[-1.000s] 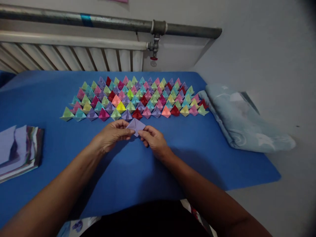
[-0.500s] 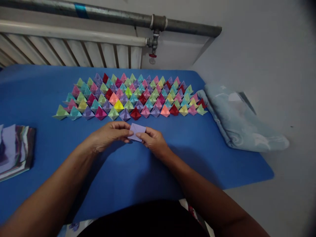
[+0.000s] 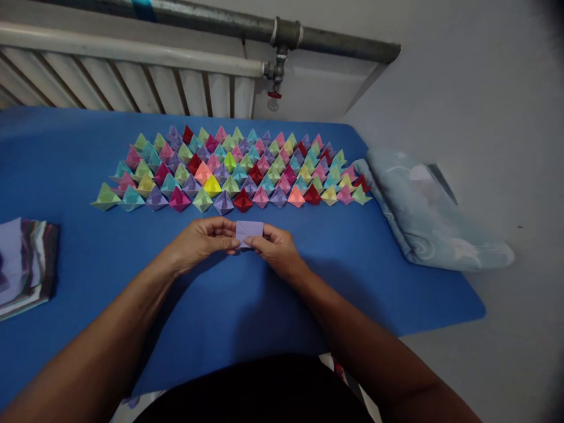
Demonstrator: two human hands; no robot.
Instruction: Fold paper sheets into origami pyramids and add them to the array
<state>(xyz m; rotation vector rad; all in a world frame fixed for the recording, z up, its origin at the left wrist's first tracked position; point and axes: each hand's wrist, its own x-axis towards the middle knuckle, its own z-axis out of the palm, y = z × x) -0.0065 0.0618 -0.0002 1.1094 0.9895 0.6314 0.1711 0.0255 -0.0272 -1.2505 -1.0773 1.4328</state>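
A small folded purple paper (image 3: 249,231) is held up between both hands, just in front of the rows of folded shapes. My left hand (image 3: 210,238) pinches its left side, thumb in front and fingers behind. From the right, my right hand (image 3: 277,247) grips it with the thumb across its lower front. Several rows of small pointed paper boats (image 3: 242,201) in many colours stand on the blue table (image 3: 198,317) beyond the hands.
A stack of coloured paper (image 3: 26,264) lies at the left edge. On the right is a folded grey-green cloth (image 3: 423,211) with a dark-edged object on it. Behind the table are a white radiator (image 3: 132,88), a pipe (image 3: 343,44) and a red-handled valve (image 3: 274,94).
The purple paper has turned from a tilted position to nearly level between my hands and shifted slightly right. The view has moved a little.
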